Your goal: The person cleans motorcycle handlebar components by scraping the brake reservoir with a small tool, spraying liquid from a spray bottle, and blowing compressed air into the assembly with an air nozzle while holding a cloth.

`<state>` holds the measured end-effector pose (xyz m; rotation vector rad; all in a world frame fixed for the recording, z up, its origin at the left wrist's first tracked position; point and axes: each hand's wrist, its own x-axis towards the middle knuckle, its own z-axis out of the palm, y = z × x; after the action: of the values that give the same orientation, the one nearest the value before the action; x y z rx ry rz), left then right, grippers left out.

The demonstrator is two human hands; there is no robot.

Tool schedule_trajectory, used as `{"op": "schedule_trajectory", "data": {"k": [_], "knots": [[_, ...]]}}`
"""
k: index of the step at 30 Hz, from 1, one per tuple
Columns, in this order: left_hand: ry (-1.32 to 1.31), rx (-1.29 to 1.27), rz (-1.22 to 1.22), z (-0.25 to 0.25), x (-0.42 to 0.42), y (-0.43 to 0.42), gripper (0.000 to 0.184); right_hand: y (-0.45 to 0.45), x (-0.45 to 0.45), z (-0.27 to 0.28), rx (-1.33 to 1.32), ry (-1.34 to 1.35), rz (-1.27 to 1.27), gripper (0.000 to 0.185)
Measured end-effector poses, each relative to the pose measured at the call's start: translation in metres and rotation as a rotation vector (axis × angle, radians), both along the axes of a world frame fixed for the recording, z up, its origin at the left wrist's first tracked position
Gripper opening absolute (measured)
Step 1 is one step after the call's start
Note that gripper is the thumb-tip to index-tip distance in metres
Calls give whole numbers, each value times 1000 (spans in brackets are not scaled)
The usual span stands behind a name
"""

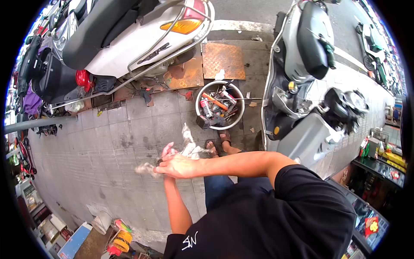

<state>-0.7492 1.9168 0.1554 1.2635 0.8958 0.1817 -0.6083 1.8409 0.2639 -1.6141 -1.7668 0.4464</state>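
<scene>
My right hand [183, 166] lies across my left hand, its fingers wrapped round a dirty whitish rag [188, 137]. Ends of the rag stick out above the hands and to their left; that left end is blurred. Beneath it, my left hand [167, 150] shows only its fingers, which point up and look stretched out and a little bent. Its palm is hidden by the right hand, and the rag touches it. Both hands are held in front of my body, over the paved ground.
A round white bucket [199, 102] filled with tools and spray cans stands beyond my feet [224, 138]. A white scooter [116, 56] is parked upper left, a grey scooter [297, 134] to the right. Rusty metal plates [224, 60] lie behind the bucket. Glass display counters [366, 216] line the lower right.
</scene>
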Motion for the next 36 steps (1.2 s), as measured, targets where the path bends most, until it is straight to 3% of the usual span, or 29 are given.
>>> {"op": "schedule_trajectory", "data": {"k": [1, 2, 7, 9, 12, 15, 17, 23, 31, 33, 36], "knots": [[-53, -60, 25, 8, -13, -3, 44, -11, 6, 18, 18, 84, 18, 22], [81, 18, -4, 24, -22, -6, 42, -20, 10, 31, 38, 163, 35, 23], [566, 345, -102, 66, -48, -24, 37, -42, 28, 73, 17, -52, -154, 32], [-169, -136, 95, 69, -26, -15, 38, -43, 24, 89, 68, -95, -217, 30], [-323, -247, 238, 111, -21, -15, 46, -43, 11, 106, 169, 50, -357, 27], [-490, -409, 203, 126, -50, 0, 61, -34, 2, 129, 243, 170, -411, 22], [-567, -489, 182, 131, -61, 5, 59, -26, -7, 140, 157, 279, -393, 20], [-554, -499, 157, 110, -52, -26, 53, -14, -28, 152, 87, 646, -375, 24], [-300, -532, -54, 98, -39, -90, 46, -63, -21, 171, 74, 420, -242, 22], [-272, -481, -137, 109, -3, -92, 44, -98, 0, 168, 55, 442, -332, 23], [-230, -373, -321, 130, 59, -110, 42, -167, 37, 170, 201, 674, -680, 26]]}}
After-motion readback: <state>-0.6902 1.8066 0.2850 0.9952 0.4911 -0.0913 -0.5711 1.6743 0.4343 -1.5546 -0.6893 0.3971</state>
